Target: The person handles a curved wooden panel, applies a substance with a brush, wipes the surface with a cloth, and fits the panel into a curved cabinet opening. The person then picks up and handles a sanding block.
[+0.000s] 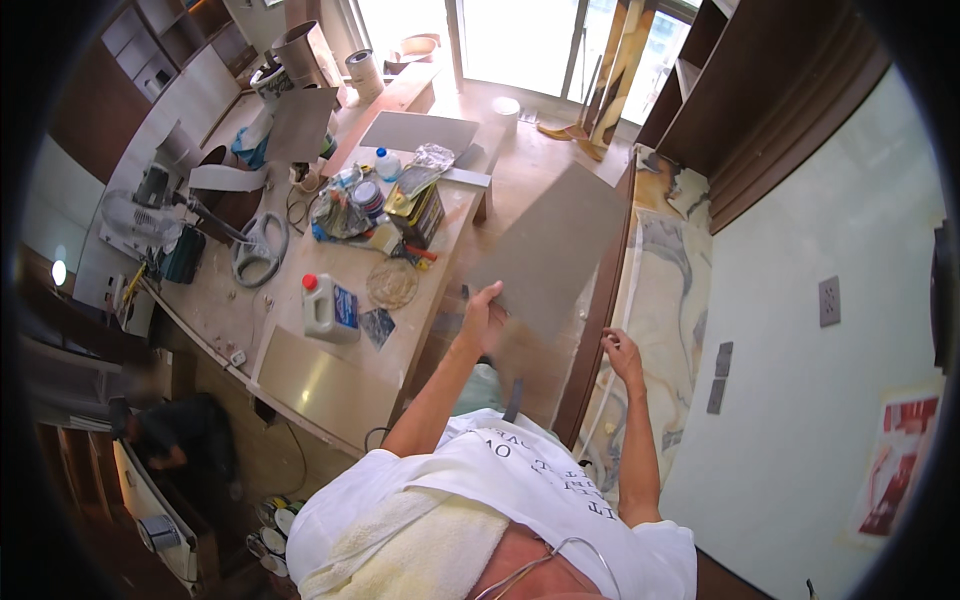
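My left hand [483,316] grips a thin, flat grey-brown panel [560,245] by its near left corner, with the thumb on top. The panel slants away from me above the floor, between the worktable and the wooden edge at right; its near end is blurred. My right hand [622,352] is raised beside that dark brown wooden edge [600,345], apart from the panel. Its fingers are curled in toward the thumb, and whatever they may hold is too small to make out. Beyond the edge lies a ledge covered with stained, patterned sheeting [655,300].
The worktable [285,300] at left carries a white jug with a red cap [330,308], a metal can [413,212], plastic bags and a shiny sheet [325,385]. A fan [140,215] stands farther left. Someone in dark clothes [190,435] crouches at lower left. A pale wall [800,350] rises at right.
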A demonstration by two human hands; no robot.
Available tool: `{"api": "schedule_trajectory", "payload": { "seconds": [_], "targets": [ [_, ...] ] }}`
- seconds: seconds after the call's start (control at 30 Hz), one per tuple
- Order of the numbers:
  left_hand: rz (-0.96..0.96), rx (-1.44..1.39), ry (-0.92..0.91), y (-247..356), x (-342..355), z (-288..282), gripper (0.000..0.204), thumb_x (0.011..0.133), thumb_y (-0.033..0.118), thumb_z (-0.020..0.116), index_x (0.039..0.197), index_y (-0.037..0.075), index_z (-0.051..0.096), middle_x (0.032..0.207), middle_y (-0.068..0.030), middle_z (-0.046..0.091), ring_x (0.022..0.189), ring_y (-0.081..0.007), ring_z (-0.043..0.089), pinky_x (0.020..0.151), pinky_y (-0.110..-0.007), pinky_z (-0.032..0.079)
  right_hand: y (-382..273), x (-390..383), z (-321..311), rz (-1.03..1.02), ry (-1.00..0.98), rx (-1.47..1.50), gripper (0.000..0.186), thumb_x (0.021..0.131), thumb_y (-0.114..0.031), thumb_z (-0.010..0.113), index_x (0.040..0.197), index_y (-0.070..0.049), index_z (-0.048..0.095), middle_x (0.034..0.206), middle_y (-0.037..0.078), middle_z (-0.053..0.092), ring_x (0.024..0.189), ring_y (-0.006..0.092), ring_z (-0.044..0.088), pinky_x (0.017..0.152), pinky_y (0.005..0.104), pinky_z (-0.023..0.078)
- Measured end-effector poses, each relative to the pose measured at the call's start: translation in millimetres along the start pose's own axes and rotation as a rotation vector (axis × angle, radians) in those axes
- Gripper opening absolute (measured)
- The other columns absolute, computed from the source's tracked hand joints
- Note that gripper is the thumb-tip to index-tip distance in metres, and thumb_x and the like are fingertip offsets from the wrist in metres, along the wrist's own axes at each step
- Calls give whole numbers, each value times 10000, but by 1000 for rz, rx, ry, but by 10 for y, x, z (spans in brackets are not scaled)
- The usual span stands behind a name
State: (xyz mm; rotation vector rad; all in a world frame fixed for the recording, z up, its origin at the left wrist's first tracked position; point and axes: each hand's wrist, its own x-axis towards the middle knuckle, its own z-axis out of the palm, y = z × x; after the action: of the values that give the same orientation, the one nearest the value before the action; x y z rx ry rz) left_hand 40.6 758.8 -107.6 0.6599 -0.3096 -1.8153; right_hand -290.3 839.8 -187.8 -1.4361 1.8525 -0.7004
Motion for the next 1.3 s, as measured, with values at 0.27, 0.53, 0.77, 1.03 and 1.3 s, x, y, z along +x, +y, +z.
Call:
{"api": "schedule_trajectory", "payload": {
  "seconds": [0.27,0.53,0.77,1.03,1.3],
  "targets": [
    [195,-96,103,599,2614,-233,259,911,93,609,1167,109,581,1064,-23,664,943,-155,655,753,-287,548,1323,1629,622,351,-41,563,291,949,-275,612,1120,-43,653,831,54,670,692,125,646,619,267,526],
    [530,-279,270,1413,5070,-571,291,944,86,561,1235,77,560,1205,-76,626,1113,-236,594,956,-409,490,2068,1753,493,1007,170,773,218,937,-251,594,987,-56,678,778,51,658,678,141,631,573,293,508],
    [685,-297,506,1721,6341,-862,326,954,102,571,1277,76,539,1246,-77,602,1127,-238,581,972,-387,476,2071,3911,51,870,103,653,169,907,-189,607,946,-50,696,798,42,666,743,155,638,665,303,514],
    [883,-505,760,1319,6818,-1271,376,943,100,583,1313,105,519,1291,-90,583,1184,-288,547,1014,-498,443,1473,7661,-1002,677,-250,547,152,920,-239,614,880,-94,592,669,18,571,535,113,537,470,252,427],
    [1058,-622,992,893,7248,-1158,437,991,158,519,1413,100,420,1408,-109,489,1303,-298,447,1066,-539,382,167,11380,-1654,262,-291,288,292,960,-206,573,1210,-53,572,851,35,634,638,104,596,514,217,449]
  ]
}}
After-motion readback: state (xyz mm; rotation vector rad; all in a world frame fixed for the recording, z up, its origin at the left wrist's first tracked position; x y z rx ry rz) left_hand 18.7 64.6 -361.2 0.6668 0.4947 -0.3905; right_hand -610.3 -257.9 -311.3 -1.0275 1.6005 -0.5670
